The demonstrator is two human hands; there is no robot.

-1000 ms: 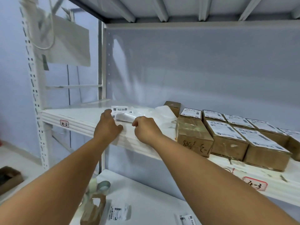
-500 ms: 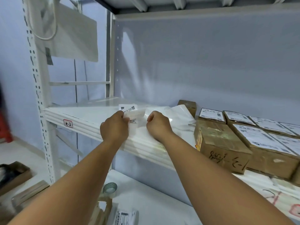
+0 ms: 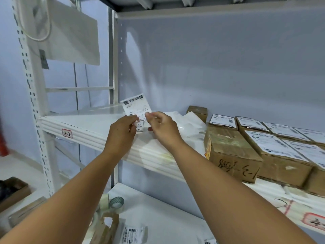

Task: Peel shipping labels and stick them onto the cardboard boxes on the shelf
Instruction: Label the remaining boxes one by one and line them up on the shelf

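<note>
**Label up, box waiting**

Above the white shelf [image 3: 88,124], the left hand [image 3: 121,134] and right hand [image 3: 163,127] are each pinching the label [image 3: 136,107] by its lower edge. It is standing upright, long axis vertical. The unlabelled box [image 3: 228,148] is sitting rightward, nearer the right hand.

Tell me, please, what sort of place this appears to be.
Probably a parcel stockroom or packing area: white metal shelving with a numbered bay tag, labelled cardboard boxes in rows, and tape rolls on the lower shelf.
</note>
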